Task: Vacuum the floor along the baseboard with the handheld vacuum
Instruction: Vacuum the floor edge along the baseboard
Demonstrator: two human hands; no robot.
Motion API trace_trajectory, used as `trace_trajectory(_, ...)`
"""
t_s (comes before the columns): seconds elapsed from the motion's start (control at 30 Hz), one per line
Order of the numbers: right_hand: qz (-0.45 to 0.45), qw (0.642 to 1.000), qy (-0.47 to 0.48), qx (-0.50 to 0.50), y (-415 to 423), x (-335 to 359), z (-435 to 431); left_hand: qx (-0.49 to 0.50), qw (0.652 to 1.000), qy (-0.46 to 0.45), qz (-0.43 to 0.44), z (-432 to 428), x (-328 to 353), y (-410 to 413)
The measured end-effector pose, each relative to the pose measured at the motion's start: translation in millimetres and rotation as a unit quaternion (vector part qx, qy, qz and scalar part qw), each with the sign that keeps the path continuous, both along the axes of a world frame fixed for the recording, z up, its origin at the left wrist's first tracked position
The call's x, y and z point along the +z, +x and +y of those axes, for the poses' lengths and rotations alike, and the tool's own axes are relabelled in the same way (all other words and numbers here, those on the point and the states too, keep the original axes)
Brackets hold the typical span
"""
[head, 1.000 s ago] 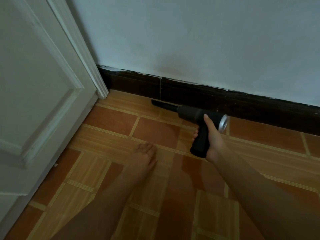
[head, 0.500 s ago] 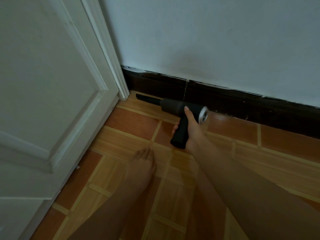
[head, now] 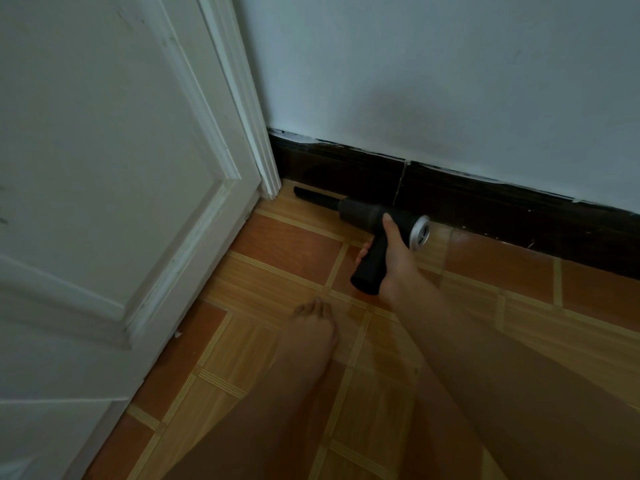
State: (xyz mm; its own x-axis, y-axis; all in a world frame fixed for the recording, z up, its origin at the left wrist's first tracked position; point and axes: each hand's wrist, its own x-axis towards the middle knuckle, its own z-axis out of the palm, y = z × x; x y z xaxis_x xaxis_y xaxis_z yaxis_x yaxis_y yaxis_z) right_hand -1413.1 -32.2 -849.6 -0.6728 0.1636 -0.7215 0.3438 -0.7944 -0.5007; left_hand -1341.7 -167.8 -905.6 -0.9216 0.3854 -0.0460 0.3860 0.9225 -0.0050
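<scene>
Nozzle now reaches the far-left corner by the door frame (head: 266, 168).
Right hand (head: 394, 258) clenches the handheld vacuum (head: 374, 216) beside the baseboard (head: 485, 206); left hand (head: 311, 327) rests flat on the floor (head: 277, 271). Keep the nozzle low, hugging the edge.

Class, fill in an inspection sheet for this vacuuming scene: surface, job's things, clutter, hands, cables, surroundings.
Surface: tiled floor in orange and tan squares, glossy.
Job's things: handheld vacuum lies along the dark baseboard, nozzle pointing toward the door frame.
Clutter: a small white fleck by the door's bottom edge.
Hands: right hand wrapped around the vacuum's grip; left hand flat on the floor, holding nothing.
Cables: nothing seen.
Surroundings: white panelled door at left, pale wall above the baseboard.
</scene>
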Motion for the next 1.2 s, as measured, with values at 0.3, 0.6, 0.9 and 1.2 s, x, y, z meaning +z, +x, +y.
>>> trace_trajectory(0.3,0.008,1.0,0.029,-0.003,15.2,-4.6,22.8,0.008,1.0,0.004,0.017,4.0,-0.7,1.3)
trace_trajectory(0.6,0.006,0.999,0.048,-0.012,43.1,-4.5,58.7,0.023,0.999,-0.007,-0.041,6.4,17.2,4.4)
trace_trajectory(0.9,0.01,0.997,0.069,-0.018,69.6,-1.6,90.8,0.013,0.998,-0.053,-0.015,4.0,15.3,5.6)
trace_trajectory(1.2,-0.002,0.995,0.092,-0.039,96.0,1.9,120.6,0.03,0.996,-0.056,-0.069,10.9,27.2,8.1)
